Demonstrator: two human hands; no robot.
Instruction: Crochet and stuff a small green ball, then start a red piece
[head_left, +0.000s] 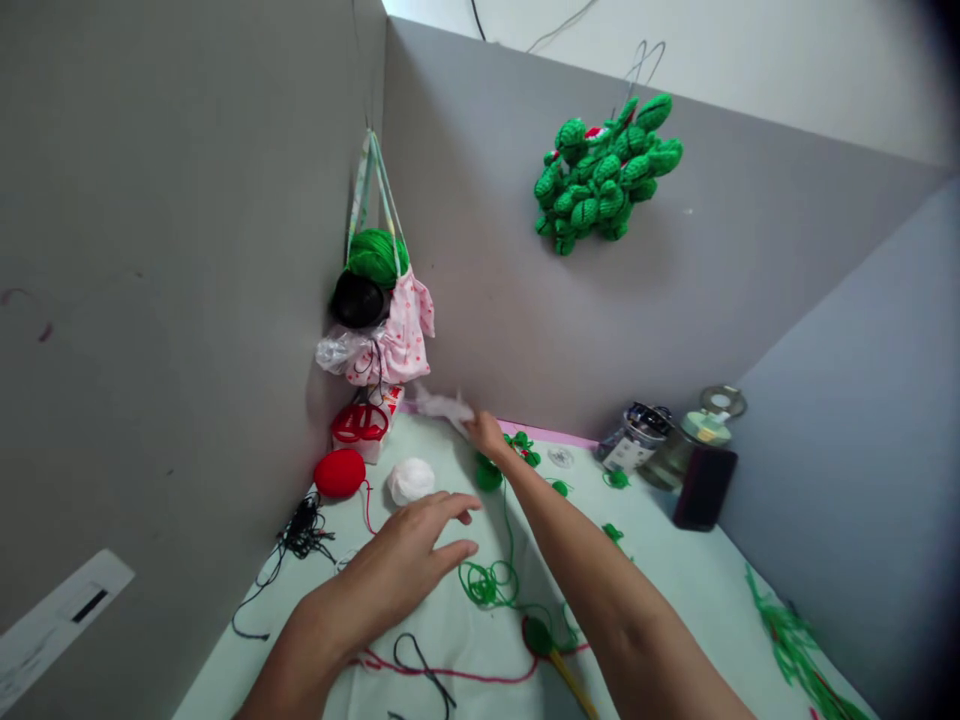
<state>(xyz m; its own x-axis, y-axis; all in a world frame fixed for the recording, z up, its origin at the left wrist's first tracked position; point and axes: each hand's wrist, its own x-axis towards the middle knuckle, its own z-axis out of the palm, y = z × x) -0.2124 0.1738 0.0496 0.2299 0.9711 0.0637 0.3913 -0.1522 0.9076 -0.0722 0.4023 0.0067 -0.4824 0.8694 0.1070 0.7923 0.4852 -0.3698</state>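
Head view, clock read with 12 pointing away from the wearer. Right hand (487, 436): fingers closed, pinching a thin white piece (442, 405), blurred, sticking out at its 10 o'clock, near the back wall. Can't tell if it's plastic or paper. Left hand (417, 540): nothing in it, thumb and fingers spread, over the table (450, 690).

Around left hand: white yarn ball (411, 480) just beside it at 11, red yarn ball (340, 473) at 10, black thread tangle (304, 530) at 9, loose green yarn loops (489, 584) at 4. Between 4 and 5: dark green disc (536, 636) at the head of a yellow stick (574, 687), red cord (480, 677) running past it.

Around right hand: green yarn ball (488, 475) just below at 6, partly hidden; small green crocheted piece (527, 451) at 4. Dark phone (705, 488) well apart, between 3 and 4. Bundle of green crocheted pods (604, 185) hangs on the wall at 1; pink dotted bag (406, 335) hangs at 11.
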